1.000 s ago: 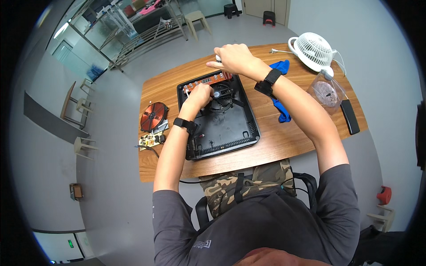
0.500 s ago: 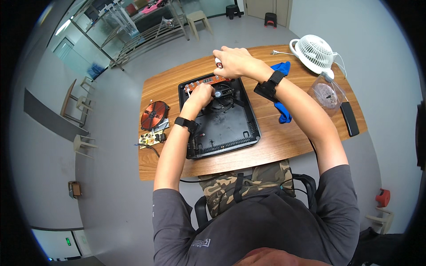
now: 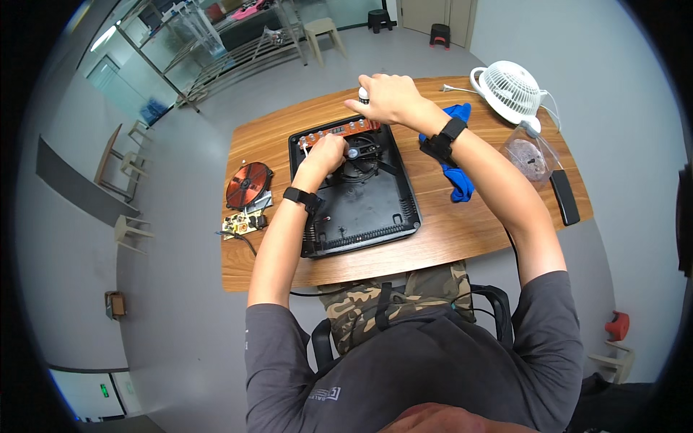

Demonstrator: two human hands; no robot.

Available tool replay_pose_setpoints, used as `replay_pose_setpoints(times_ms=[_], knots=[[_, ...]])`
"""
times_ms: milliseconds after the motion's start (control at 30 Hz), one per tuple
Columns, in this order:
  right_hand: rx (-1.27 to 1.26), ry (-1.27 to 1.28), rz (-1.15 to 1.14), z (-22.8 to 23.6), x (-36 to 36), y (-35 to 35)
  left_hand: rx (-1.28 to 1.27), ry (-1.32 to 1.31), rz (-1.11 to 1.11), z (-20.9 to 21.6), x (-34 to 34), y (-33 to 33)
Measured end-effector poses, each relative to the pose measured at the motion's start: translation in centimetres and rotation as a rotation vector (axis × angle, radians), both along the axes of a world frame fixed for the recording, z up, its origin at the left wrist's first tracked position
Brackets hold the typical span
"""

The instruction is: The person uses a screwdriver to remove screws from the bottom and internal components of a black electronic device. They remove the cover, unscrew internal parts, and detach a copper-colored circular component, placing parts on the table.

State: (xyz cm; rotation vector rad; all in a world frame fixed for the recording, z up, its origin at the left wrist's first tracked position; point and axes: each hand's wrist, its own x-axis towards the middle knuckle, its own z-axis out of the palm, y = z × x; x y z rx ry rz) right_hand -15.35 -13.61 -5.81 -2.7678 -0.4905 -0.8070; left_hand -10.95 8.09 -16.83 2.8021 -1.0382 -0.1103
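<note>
A black open housing, like an induction cooker's lower shell, lies on the table before me. Along its far edge runs an orange-red circuit board with silvery round parts. My left hand is closed and lowered into the housing just below this board, beside a black round fan; its fingertips are hidden. Above the board's right end, my right hand is wrapped round a screwdriver with a white-ended handle; its shaft and tip do not show.
On the wooden table, a copper-coloured coil and a yellowish circuit board lie left of the housing. To the right are a blue cloth, a white fan, a clear container and a black flat case.
My right hand has turned at the wrist and shifted slightly right, so more of the white handle end shows. My left hand stays in place. The whole view has shifted slightly.
</note>
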Motion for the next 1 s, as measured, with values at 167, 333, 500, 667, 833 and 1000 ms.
replay_pose_setpoints(times_ms=[167,333,500,667,833,1000], knots=[[0.020,0.117,-0.012,0.1,0.7,-0.5,-0.023,-0.024,0.003,0.0,-0.3,-0.1],[0.048,0.056,-0.013,-0.2,0.6,-0.3,-0.032,-0.034,-0.004,0.0,-0.4,0.1],[0.043,0.160,-0.008,0.4,-0.4,0.4,-0.032,0.013,0.007,0.1,-0.5,0.1],[0.119,0.226,-0.028,0.0,0.2,-0.1,-0.029,-0.031,-0.043,0.5,-0.8,0.0],[0.105,0.090,0.020,-1.0,0.4,-0.9,-0.055,-0.012,-0.028,0.8,-1.1,0.2],[0.212,0.152,0.064,-1.0,0.2,-1.2,-0.024,-0.028,-0.031,1.5,-1.6,-0.3]])
